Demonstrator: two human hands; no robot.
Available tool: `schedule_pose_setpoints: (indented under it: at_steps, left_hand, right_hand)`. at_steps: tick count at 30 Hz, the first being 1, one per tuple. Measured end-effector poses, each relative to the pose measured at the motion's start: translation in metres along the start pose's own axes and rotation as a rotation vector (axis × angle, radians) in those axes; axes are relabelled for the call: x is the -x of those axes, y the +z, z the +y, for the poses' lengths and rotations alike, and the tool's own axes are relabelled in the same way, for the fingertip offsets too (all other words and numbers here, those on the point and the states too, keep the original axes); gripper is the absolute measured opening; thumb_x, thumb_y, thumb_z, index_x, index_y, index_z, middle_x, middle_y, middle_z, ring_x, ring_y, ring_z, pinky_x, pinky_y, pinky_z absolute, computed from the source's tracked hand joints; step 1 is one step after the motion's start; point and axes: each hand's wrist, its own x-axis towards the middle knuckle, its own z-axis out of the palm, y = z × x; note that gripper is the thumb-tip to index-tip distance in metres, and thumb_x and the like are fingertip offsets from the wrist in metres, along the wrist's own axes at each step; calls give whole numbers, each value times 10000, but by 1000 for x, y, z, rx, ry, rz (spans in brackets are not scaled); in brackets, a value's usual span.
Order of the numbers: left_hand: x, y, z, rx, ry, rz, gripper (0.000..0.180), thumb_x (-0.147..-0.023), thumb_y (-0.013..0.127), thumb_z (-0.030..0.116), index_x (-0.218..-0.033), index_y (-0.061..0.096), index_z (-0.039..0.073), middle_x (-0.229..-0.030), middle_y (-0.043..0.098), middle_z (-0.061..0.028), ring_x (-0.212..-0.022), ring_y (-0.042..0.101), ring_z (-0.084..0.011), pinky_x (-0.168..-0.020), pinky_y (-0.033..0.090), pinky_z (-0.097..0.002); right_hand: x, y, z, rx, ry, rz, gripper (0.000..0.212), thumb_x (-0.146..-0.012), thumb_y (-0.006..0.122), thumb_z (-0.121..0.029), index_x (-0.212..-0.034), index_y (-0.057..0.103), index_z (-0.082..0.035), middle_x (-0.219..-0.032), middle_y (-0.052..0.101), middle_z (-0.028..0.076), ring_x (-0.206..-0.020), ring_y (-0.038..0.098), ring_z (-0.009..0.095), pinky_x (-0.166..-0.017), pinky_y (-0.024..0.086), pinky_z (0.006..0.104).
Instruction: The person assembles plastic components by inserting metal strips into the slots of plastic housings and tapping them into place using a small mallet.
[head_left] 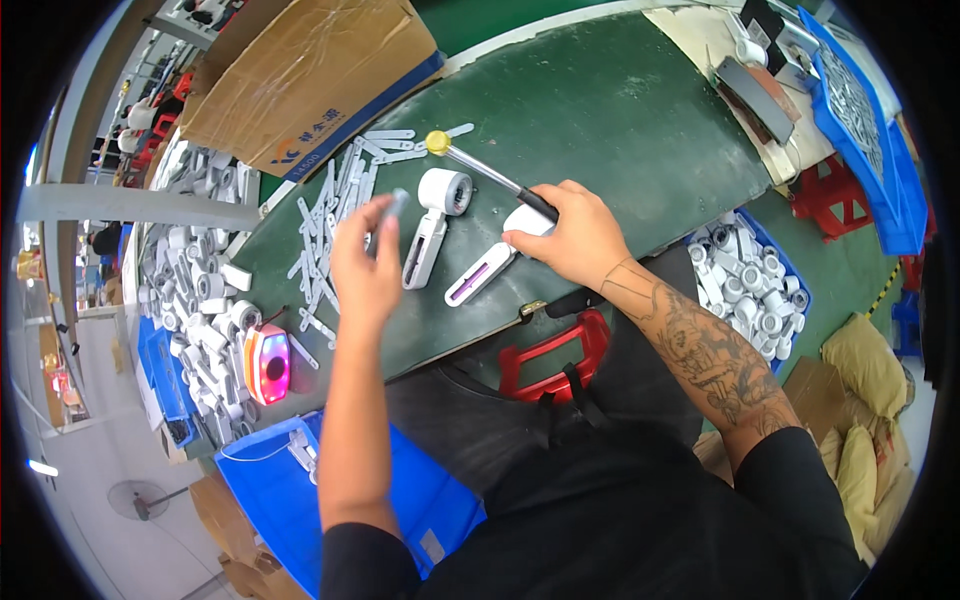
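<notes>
My right hand (575, 235) grips the dark handle of a mallet (490, 172) with a yellow head. Its thumb also rests on a white handheld fan body (482, 274), whose handle has an open slot with something purple inside. Part of that fan is hidden under the hand. My left hand (365, 265) is raised, thumb and fingers pinching a small pale grey strip (399, 203), slightly blurred. Between my hands a second white fan (426, 250) lies on the green tabletop, its handle slot open. Beyond my left hand lie many loose grey strips (345, 195).
White fan parts (205, 330) heap up at the left, beside a device with glowing coloured lights (268, 365). A cardboard box (310, 95) stands at the far left. A blue bin of white parts (745, 290) sits right; a blue tray (370, 500) is near left. A red stool (555, 358) stands below the edge.
</notes>
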Motion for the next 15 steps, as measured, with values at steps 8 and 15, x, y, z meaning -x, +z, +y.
schedule_pose_setpoints:
  at_steps: [8,15]
  left_hand:
    - [72,52,48,93,85,-38,170,-923,789,80,-1092,790,64,-880,648,-103,-883,607,-301,-833,484,-401]
    - [76,65,50,182,52,53,147,-907,806,50,-1053,792,33,-895,665,-91,-908,651,-246,-824,525,-356]
  right_hand:
    - [1,6,3,29,-18,-2,564,-794,882,-455,-1223,773,-106,-1057,684,146,-1011,710,363,-854,578,469]
    - [4,6,5,23,-1,6,565,-815,872,-448,-1244,761,-97,-1082,685,145,-1011,713,364,-865,583,460]
